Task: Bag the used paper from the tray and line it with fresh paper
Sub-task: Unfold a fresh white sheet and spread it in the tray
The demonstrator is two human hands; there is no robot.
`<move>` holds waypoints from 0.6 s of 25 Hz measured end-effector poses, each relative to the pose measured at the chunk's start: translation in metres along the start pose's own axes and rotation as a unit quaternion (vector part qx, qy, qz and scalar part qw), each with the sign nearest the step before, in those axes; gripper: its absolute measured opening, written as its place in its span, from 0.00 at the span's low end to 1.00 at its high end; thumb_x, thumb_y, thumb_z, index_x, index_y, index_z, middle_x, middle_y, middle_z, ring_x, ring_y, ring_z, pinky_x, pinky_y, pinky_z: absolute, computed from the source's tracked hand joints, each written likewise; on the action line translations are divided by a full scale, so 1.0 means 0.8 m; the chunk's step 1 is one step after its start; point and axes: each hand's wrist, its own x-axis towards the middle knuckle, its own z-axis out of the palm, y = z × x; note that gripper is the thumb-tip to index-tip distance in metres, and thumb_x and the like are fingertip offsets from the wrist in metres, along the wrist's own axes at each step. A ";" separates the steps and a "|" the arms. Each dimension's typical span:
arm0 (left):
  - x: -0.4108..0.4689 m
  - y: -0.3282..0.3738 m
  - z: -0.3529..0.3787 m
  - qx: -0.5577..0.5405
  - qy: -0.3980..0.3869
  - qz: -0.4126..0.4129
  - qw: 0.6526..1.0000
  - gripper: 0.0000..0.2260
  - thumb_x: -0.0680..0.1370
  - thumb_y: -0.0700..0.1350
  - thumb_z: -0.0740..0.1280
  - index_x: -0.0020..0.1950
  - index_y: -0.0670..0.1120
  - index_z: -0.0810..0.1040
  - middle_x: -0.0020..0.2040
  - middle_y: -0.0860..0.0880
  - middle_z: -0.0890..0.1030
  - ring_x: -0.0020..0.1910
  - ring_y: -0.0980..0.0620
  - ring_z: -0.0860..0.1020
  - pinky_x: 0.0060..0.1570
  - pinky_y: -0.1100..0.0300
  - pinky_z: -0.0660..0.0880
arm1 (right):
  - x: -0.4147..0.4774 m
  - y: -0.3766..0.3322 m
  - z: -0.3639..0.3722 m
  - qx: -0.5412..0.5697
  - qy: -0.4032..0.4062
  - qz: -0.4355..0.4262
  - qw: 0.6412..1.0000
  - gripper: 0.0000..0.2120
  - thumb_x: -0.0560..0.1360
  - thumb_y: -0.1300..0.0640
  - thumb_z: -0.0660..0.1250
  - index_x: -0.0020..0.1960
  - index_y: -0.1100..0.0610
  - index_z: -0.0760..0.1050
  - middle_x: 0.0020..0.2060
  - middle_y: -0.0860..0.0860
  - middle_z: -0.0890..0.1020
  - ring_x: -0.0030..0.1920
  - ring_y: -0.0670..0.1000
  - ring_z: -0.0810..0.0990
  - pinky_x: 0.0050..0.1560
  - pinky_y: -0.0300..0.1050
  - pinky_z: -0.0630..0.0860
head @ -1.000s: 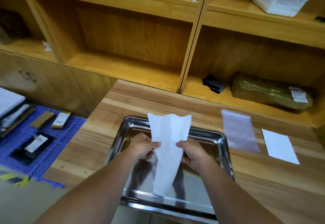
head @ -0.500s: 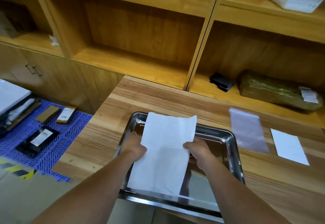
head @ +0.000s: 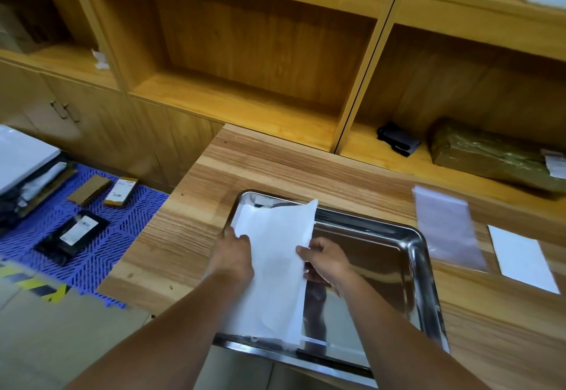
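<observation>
1. The used paper (head: pixel 275 273) looks thin, light and floppy, easy to tear. It sits half lifted over the left side of the tray (head: pixel 424 270).
2. Its side edges are the best places to hold.
3. The left hand (head: pixel 235 256) grips the left edge, but its fingers are mostly hidden.
4. The right hand (head: pixel 326 261) pinches the right edge, thumb on top.
5. Both arms reach forward over the surface (head: pixel 275 169).

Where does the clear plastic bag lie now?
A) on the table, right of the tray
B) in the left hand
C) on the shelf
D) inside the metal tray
A: the plastic bag lies flat on the table, between the tray and a white sheet.
</observation>
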 end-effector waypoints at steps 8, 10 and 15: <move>0.003 0.013 0.018 -0.053 -0.172 0.085 0.980 0.20 0.80 0.41 0.61 0.72 0.52 0.74 0.67 0.44 0.69 0.64 0.42 0.75 0.65 0.53 0.74 | 0.013 0.006 0.005 -0.171 0.000 -0.011 0.985 0.15 0.74 0.63 0.61 0.50 0.49 0.84 0.52 0.48 0.83 0.55 0.52 0.82 0.57 0.47 0.81; 0.006 0.013 0.018 -0.049 -0.177 0.089 0.979 0.22 0.80 0.41 0.61 0.74 0.53 0.72 0.68 0.44 0.67 0.65 0.42 0.74 0.65 0.52 0.74 | 0.015 0.011 0.005 -0.230 0.060 -0.001 0.971 0.12 0.72 0.60 0.65 0.52 0.49 0.80 0.52 0.46 0.82 0.55 0.51 0.80 0.51 0.43 0.76; 0.010 0.018 0.015 -0.022 -0.186 0.093 0.978 0.20 0.80 0.43 0.61 0.73 0.50 0.72 0.67 0.43 0.67 0.64 0.41 0.74 0.61 0.54 0.74 | 0.019 0.019 0.017 -0.178 0.074 0.056 0.980 0.10 0.66 0.58 0.70 0.47 0.59 0.79 0.40 0.53 0.84 0.42 0.54 0.84 0.40 0.46 0.81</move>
